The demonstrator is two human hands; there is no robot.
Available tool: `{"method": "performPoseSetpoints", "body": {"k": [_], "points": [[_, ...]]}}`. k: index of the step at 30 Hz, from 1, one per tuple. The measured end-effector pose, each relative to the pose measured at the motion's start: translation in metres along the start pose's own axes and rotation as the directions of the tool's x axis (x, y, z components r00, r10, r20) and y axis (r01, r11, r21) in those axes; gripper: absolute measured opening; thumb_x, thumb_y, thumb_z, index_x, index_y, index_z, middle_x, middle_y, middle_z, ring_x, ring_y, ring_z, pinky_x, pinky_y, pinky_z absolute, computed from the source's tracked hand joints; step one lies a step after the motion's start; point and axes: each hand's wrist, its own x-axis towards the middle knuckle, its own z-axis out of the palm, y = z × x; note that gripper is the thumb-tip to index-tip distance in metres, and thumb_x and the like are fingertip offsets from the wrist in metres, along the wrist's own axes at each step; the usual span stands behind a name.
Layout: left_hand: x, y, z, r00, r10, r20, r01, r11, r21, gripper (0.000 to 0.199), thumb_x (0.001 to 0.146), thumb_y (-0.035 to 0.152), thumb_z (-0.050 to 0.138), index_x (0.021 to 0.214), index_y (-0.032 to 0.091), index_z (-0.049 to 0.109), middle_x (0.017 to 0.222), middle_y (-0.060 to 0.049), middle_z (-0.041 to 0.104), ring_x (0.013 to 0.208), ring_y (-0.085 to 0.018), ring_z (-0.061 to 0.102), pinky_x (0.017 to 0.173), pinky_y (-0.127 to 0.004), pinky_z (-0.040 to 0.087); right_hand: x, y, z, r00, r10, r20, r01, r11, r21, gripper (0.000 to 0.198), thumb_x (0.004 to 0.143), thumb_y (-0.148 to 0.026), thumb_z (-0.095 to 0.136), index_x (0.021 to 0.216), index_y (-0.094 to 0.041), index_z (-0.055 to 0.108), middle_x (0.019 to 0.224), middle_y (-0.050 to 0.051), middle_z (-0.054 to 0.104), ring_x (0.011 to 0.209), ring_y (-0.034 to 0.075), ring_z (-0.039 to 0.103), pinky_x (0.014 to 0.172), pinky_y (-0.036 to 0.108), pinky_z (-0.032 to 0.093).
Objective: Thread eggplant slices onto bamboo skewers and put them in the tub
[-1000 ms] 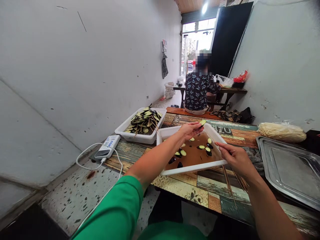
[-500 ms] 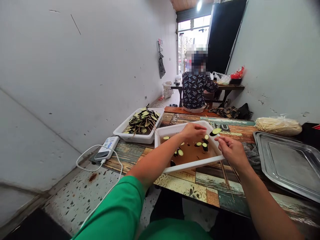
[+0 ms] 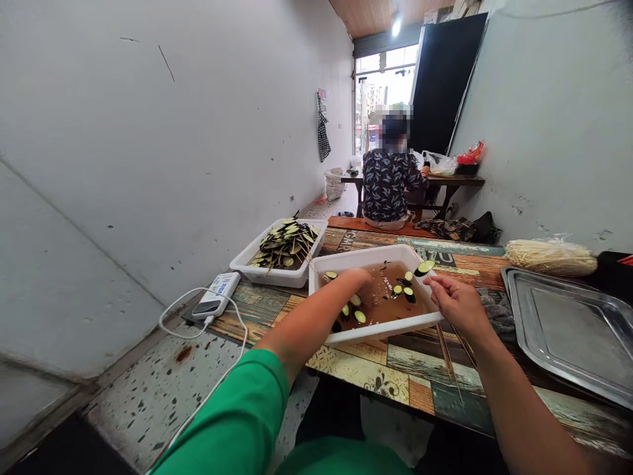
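My left hand [image 3: 363,285] dips into the brownish water of a white plastic tub [image 3: 380,330], its fingers hidden below the surface. Several dark-skinned eggplant slices [image 3: 360,317] float around it. Over the tub's right rim, my right hand [image 3: 451,293] pinches a thin wooden skewer that carries an eggplant slice [image 3: 424,268] at its tip. Loose skewers [image 3: 448,353] lie on the table below that hand. Behind and to the left, a second white tub [image 3: 291,280] holds a heap of skewered eggplant slices [image 3: 287,243].
Metal trays [image 3: 568,323] and a bag of pale enoki-like strands [image 3: 550,256] lie on the right of the patterned table [image 3: 356,369]. A power bank [image 3: 217,295] with a white cable sits at the left edge. Another person [image 3: 388,185] sits ahead, back turned.
My left hand has gone down from above the tub into the water, which now ripples with bubbles. My right hand keeps holding the skewer with its slice near the rim.
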Motion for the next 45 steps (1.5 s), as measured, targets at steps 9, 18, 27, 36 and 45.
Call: {"method": "performPoseSetpoints", "body": {"k": [9,18,27,36,45], "points": [[-0.003,0.005,-0.006,0.974,0.173,0.145,-0.128,0.952,-0.277,0.001,0.069,0.016,0.067,0.069,0.016,0.067,0.054,0.004,0.060,0.051,-0.008,0.053,0.057,-0.020,0.044,-0.001,-0.004,-0.003,0.998,-0.034,0.061,0.034,0.999,0.008,0.045,0.080,-0.044,0.047,0.097,-0.009,0.070,0.051,-0.001,0.052,0.044,0.011,0.041,0.042,0.023,0.028],[0.004,0.017,-0.014,0.979,0.101,-0.177,-0.204,0.493,-0.846,0.022,0.075,0.013,0.066,0.096,0.010,0.064,0.067,-0.004,0.066,0.046,-0.004,0.051,0.044,-0.015,0.037,-0.004,-0.007,-0.005,0.990,-0.115,0.086,0.118,0.993,-0.031,0.038,0.080,-0.039,0.049,0.092,-0.012,0.073,0.069,0.005,0.068,0.059,0.015,0.056,0.052,0.024,0.040],[-0.005,0.023,-0.026,0.994,-0.076,-0.082,-0.071,0.144,-0.987,0.006,0.081,0.006,0.056,0.084,0.009,0.060,0.067,-0.007,0.064,0.057,-0.008,0.059,0.052,-0.014,0.047,-0.006,-0.013,-0.008,0.981,-0.129,0.144,0.145,0.984,-0.108,0.043,0.079,-0.039,0.047,0.095,-0.010,0.074,0.050,0.000,0.056,0.045,0.012,0.045,0.045,0.023,0.033],[-0.002,0.021,-0.027,0.989,-0.097,-0.111,-0.100,0.114,-0.988,0.006,0.081,0.008,0.058,0.087,0.008,0.061,0.066,-0.004,0.062,0.047,-0.003,0.051,0.042,-0.010,0.039,-0.006,-0.015,-0.008,0.980,-0.078,0.183,0.094,0.992,-0.081,0.047,0.079,-0.042,0.045,0.100,-0.009,0.072,0.047,-0.002,0.048,0.045,0.012,0.043,0.044,0.024,0.032],[0.000,0.021,-0.027,0.980,-0.122,-0.156,-0.150,0.062,-0.987,0.006,0.078,0.006,0.062,0.075,0.010,0.059,0.063,-0.002,0.060,0.050,-0.004,0.054,0.044,-0.011,0.042,-0.005,-0.013,-0.008,0.983,-0.088,0.163,0.103,0.991,-0.080,0.046,0.078,-0.042,0.046,0.098,-0.010,0.073,0.045,-0.002,0.047,0.042,0.011,0.040,0.042,0.023,0.029]]}}
